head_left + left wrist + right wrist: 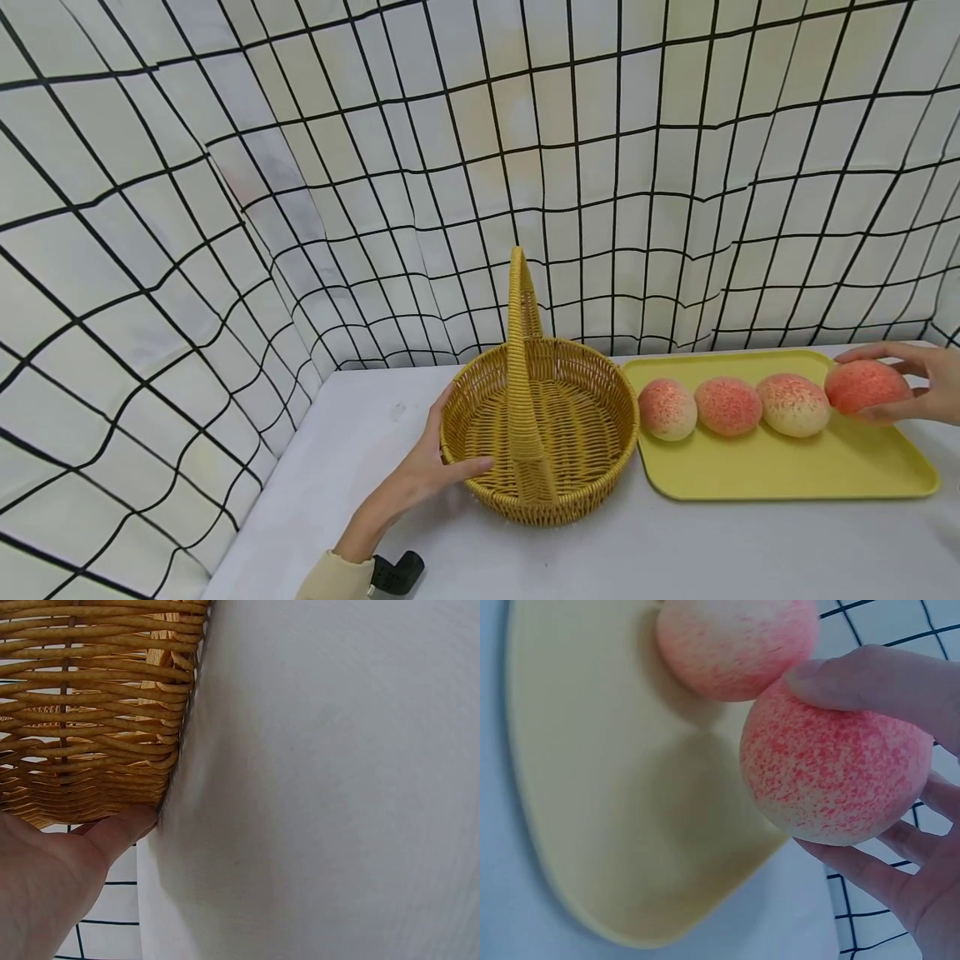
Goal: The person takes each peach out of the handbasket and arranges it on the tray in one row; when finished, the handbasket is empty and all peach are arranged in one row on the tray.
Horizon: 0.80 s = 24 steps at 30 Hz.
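A round wicker basket (468,392) with a tall arched handle stands on the table with nothing in it. My left hand (431,458) grips its left side, thumb over the rim; in the left wrist view the fingers (124,829) lie against the woven wall low by the table. At the far right my right hand (926,385) holds a reddish peach (836,765) between thumb and fingers, over the right end of the yellow tray (787,475). Three more peaches sit in a row on the tray: one pale (792,405), one pinker (727,406) and one (667,409) beside the basket.
White cloth walls with a black grid net (450,192) stand behind and to the left of the white table (360,442). The tray's left edge is right by the basket. A black wrist device (399,573) sits at the left sleeve.
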{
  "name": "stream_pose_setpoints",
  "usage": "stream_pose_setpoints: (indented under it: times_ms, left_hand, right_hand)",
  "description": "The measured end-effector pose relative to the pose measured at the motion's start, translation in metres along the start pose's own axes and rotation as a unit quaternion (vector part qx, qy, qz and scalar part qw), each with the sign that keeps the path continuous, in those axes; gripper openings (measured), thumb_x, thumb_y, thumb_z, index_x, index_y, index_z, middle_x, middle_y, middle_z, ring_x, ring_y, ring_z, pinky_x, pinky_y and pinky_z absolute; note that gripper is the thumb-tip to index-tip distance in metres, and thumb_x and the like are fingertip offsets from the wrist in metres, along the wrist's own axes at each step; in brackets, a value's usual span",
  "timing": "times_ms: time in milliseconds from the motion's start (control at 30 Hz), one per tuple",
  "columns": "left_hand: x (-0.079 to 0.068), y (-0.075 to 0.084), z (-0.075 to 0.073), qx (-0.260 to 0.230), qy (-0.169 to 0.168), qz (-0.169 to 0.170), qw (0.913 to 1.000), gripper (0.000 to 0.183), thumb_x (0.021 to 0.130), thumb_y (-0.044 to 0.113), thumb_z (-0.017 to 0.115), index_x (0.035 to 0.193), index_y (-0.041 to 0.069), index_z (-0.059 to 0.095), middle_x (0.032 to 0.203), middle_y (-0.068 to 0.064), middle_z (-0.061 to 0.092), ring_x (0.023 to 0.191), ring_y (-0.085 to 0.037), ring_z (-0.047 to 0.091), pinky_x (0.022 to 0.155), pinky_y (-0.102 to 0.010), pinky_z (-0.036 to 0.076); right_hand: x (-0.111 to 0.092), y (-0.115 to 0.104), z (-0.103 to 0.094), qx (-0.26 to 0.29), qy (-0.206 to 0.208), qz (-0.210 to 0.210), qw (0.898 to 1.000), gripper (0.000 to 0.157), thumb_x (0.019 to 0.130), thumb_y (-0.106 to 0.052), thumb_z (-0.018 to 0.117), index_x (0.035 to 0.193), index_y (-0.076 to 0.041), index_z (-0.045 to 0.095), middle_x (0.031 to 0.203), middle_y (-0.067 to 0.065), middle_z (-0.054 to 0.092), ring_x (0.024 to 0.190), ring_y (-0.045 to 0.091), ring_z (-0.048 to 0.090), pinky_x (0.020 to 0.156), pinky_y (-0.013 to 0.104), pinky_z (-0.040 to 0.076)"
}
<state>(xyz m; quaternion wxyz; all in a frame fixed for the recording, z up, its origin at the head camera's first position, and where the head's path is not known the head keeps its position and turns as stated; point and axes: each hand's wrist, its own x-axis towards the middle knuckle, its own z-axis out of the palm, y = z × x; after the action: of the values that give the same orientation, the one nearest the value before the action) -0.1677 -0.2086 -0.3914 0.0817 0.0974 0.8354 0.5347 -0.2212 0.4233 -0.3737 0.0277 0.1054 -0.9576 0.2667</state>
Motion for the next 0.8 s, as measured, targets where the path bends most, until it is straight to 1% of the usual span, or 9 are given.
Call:
stream_pose_setpoints:
  times_ms: [167, 267, 333, 367, 433, 500, 567, 667, 800]
  left_hand:
    - [0.0, 0.0, 0.001, -0.008, -0.001, -0.005, 1.0, 0.124, 0.084, 0.036, 0.088, 0.169, 0.025, -0.002, 0.172, -0.02, 0.012, 0.156, -0.043, 0.02, 0.122, -0.062, 0.024]
    - [0.0, 0.0, 0.001, -0.009, 0.0, -0.003, 1.0, 0.123, 0.085, 0.035, 0.088, 0.169, 0.025, -0.002, 0.171, -0.02, 0.013, 0.155, -0.043, 0.022, 0.122, -0.062, 0.025]
    - [0.0, 0.0, 0.001, -0.01, -0.002, 0.0, 0.9999, 0.123, 0.085, 0.034, 0.087, 0.169, 0.024, -0.002, 0.171, -0.021, 0.013, 0.155, -0.044, 0.022, 0.121, -0.063, 0.025]
    - [0.0, 0.0, 0.001, -0.007, -0.002, 0.0, 1.0, 0.123, 0.085, 0.035, 0.087, 0.169, 0.024, -0.002, 0.172, -0.02, 0.013, 0.155, -0.044, 0.022, 0.122, -0.063, 0.025]
    - [-0.002, 0.0, 0.001, -0.007, -0.003, -0.001, 1.0, 0.123, 0.085, 0.035, 0.087, 0.169, 0.023, -0.003, 0.172, -0.022, 0.012, 0.155, -0.045, 0.021, 0.121, -0.065, 0.025]
    - [-0.002, 0.0, 0.001, -0.006, -0.004, -0.002, 1.0, 0.123, 0.085, 0.035, 0.087, 0.169, 0.023, -0.003, 0.172, -0.022, 0.011, 0.155, -0.045, 0.021, 0.121, -0.065, 0.024]
    - [-0.003, 0.0, 0.001, -0.005, -0.002, -0.004, 1.0, 0.122, 0.086, 0.035, 0.087, 0.169, 0.025, -0.002, 0.172, -0.021, 0.011, 0.155, -0.045, 0.02, 0.121, -0.065, 0.024]
    - [-0.002, -0.001, 0.002, -0.005, 0.001, -0.003, 1.0, 0.121, 0.086, 0.033, 0.086, 0.169, 0.026, -0.002, 0.172, -0.019, 0.011, 0.156, -0.044, 0.02, 0.122, -0.064, 0.024]
    - [0.0, -0.001, 0.002, -0.003, 0.001, -0.001, 1.0, 0.121, 0.086, 0.034, 0.087, 0.169, 0.027, -0.001, 0.172, -0.018, 0.011, 0.156, -0.043, 0.02, 0.122, -0.063, 0.023]
  right_hand:
    - [-0.003, 0.007, 0.011, 0.011, -0.003, 0.004, 1.0, 0.065, 0.073, -0.021, 0.097, 0.125, -0.008, 0.06, 0.107, -0.038, 0.046, 0.092, 0.019, 0.055, 0.061, 0.028, 0.054]
    - [-0.004, 0.008, 0.015, 0.016, -0.016, 0.013, 1.0, 0.065, 0.076, -0.02, 0.095, 0.127, -0.004, 0.059, 0.118, -0.006, 0.064, 0.096, 0.031, 0.056, 0.062, 0.028, 0.053]
    - [-0.005, 0.009, 0.019, 0.016, -0.016, 0.017, 1.0, 0.069, 0.077, -0.019, 0.095, 0.13, 0.002, 0.056, 0.125, 0.018, 0.061, 0.097, 0.032, 0.057, 0.063, 0.028, 0.054]
    - [-0.005, 0.009, 0.021, 0.018, -0.011, 0.015, 1.0, 0.07, 0.077, -0.019, 0.095, 0.13, 0.004, 0.055, 0.125, 0.017, 0.061, 0.097, 0.027, 0.058, 0.063, 0.027, 0.055]
    - [-0.005, 0.01, 0.024, 0.024, 0.004, -0.002, 1.0, 0.07, 0.074, -0.015, 0.096, 0.129, 0.004, 0.057, 0.122, -0.006, 0.063, 0.095, 0.012, 0.059, 0.064, 0.025, 0.055]
    - [-0.005, 0.011, 0.026, 0.023, 0.021, -0.026, 0.999, 0.066, 0.071, -0.012, 0.097, 0.125, -0.003, 0.06, 0.116, -0.036, 0.05, 0.092, -0.008, 0.051, 0.065, 0.027, 0.055]
    - [-0.004, 0.011, 0.028, 0.021, 0.036, -0.056, 0.998, 0.065, 0.068, -0.009, 0.098, 0.122, -0.006, 0.063, 0.112, -0.051, 0.033, 0.09, -0.02, 0.041, 0.066, 0.029, 0.054]
    - [-0.004, 0.01, 0.029, 0.012, 0.043, -0.071, 0.996, 0.066, 0.066, -0.007, 0.098, 0.122, -0.007, 0.063, 0.113, -0.05, 0.031, 0.09, -0.02, 0.035, 0.07, 0.046, 0.057]
    - [-0.004, 0.006, 0.028, -0.005, 0.035, -0.047, 0.998, 0.071, 0.068, -0.009, 0.097, 0.126, 0.003, 0.058, 0.125, -0.008, 0.058, 0.096, -0.006, 0.041, 0.074, 0.063, 0.054]
